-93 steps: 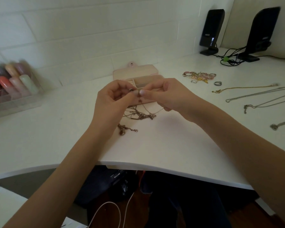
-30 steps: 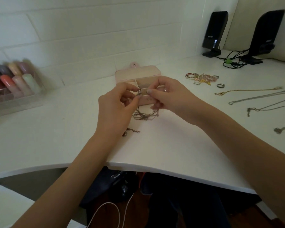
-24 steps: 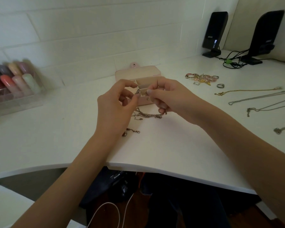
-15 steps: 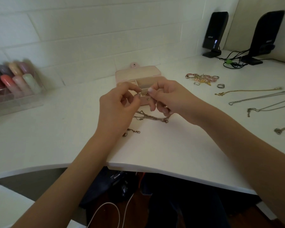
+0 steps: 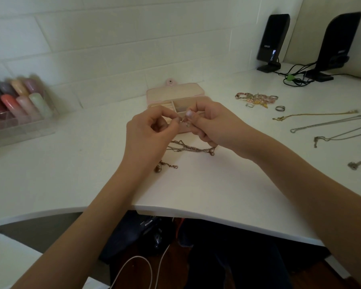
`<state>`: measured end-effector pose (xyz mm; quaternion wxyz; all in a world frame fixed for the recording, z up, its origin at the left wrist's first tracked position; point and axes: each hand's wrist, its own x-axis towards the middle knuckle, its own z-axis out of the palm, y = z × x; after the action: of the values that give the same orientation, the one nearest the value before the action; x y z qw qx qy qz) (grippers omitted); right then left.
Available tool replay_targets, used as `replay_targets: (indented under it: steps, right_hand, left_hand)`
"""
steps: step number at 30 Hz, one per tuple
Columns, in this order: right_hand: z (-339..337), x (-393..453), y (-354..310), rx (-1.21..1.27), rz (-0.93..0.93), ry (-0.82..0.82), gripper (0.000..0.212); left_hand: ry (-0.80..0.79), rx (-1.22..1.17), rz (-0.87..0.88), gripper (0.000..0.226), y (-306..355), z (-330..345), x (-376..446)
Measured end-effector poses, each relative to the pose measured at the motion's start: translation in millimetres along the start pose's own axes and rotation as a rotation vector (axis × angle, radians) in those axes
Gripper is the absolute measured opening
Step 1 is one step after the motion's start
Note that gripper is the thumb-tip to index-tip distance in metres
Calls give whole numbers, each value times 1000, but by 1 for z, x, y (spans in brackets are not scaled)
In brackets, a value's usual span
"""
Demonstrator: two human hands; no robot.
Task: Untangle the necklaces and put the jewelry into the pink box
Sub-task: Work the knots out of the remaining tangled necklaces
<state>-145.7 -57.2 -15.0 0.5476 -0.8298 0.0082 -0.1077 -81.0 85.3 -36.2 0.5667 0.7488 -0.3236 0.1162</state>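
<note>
The open pink box point(image 5: 175, 94) stands on the white desk, its lid leaning back toward the wall. In front of it my left hand point(image 5: 148, 132) and my right hand point(image 5: 215, 124) meet fingertip to fingertip and pinch a tangled necklace point(image 5: 191, 148) at its top. The thin chain hangs below both hands and drapes in a stretched line on the desk. A small loose chain piece point(image 5: 165, 165) with a bead lies near my left wrist.
Several straightened necklaces point(image 5: 329, 124) lie at the right, with a heap of rings and bracelets point(image 5: 256, 98) behind them. Two black speakers point(image 5: 273, 40) with cables stand at the back right. A clear organiser of coloured tubes point(image 5: 19, 105) sits at the left. The desk's front edge curves below my forearms.
The hanging tangle has spread out sideways to the right into a longer line on the desk. My hands stay together in front of the box, slightly lower than a second ago.
</note>
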Motion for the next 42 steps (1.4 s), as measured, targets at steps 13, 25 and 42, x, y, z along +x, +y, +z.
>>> replay_targets:
  steps: [13,25,42]
  right_hand:
    - [0,-1,-2,23,15,13,12]
    - [1,2,-1,-53,-93,131,16]
    - [5,-2,-1,-57,-56,82,5]
  left_hand:
    - [58,91,199,14,2,0,-4]
    - [-17,-26,101,10,7,-1,-6]
    - [20,-450,-197,13,9,-8,4]
